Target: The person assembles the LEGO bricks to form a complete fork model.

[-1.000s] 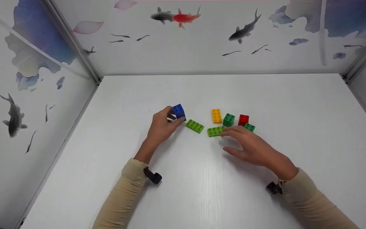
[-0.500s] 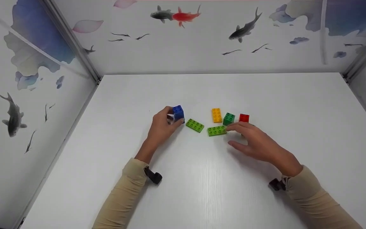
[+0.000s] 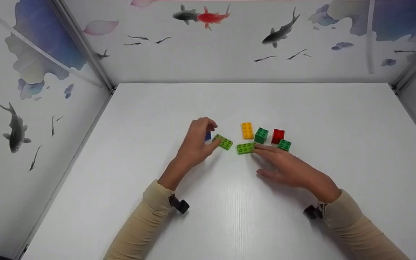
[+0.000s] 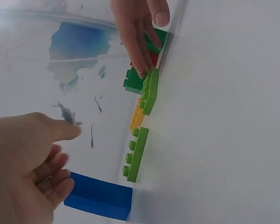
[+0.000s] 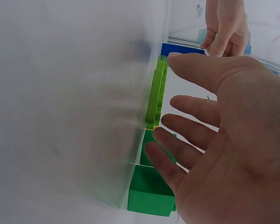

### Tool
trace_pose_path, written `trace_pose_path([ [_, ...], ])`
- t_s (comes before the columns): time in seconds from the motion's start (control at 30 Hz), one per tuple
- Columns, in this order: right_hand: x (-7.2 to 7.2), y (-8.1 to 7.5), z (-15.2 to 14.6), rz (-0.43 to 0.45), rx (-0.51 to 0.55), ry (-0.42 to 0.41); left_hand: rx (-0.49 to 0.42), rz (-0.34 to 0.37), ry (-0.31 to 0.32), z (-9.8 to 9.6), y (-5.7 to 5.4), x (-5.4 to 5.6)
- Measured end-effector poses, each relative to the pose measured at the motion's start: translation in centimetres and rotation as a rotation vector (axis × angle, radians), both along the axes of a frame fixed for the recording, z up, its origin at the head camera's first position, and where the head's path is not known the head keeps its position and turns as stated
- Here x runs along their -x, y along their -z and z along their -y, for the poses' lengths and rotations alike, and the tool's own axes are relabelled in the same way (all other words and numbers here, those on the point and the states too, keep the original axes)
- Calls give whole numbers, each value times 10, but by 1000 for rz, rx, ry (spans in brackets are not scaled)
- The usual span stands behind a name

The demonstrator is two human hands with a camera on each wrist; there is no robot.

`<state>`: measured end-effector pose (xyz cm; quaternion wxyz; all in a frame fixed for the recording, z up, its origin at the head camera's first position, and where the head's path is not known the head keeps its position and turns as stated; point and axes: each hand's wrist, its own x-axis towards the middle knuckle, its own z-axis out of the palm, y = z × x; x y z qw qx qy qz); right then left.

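My left hand [image 3: 195, 144] hovers with bent fingers apart from the blue brick [image 4: 98, 196], which stands upright on the table; in the head view the hand hides most of it. Just beyond its thumb lies a lime-green brick [image 3: 225, 142]. My right hand [image 3: 287, 166] holds nothing, its fingers extended and spread, with the fingertips at the right end of a second lime-green brick [image 3: 245, 148]; whether they touch it I cannot tell. Behind those fingers are a tall green brick [image 3: 261, 135], a red brick [image 3: 278, 136] and another green brick [image 3: 284, 144].
A yellow brick [image 3: 247, 130] lies flat behind the lime-green ones. Everything rests on a white table [image 3: 215, 231], with a fish-painted panel [image 3: 240, 54] along the back and another [image 3: 49, 119] at the left.
The left hand has let go of the blue brick and moved right, over toward the nearer lime-green brick. The right hand shifted slightly right, then back left, uncovering the small green brick.
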<state>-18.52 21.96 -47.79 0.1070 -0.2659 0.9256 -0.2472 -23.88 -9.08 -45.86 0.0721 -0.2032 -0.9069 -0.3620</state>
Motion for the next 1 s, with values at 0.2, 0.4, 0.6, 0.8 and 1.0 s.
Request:
trace_pose_path([
  [0.2, -2, 0, -1, -39, -11, 2, 212, 83, 218, -11, 4, -11],
  [0.4, -2, 0, 0, -103, -9, 5, 319, 78, 258, -13, 13, -17],
  [0.6, -2, -1, 0, -133, -34, 32, 333, 73, 273, -16, 15, -18],
  [0.8, -1, -6, 0, -103, -20, 52, 324, 52, 273, -21, 13, -17],
  [1.0, -1, -7, -2, -107, -17, 49, 350, 15, 259, -26, 13, -20],
])
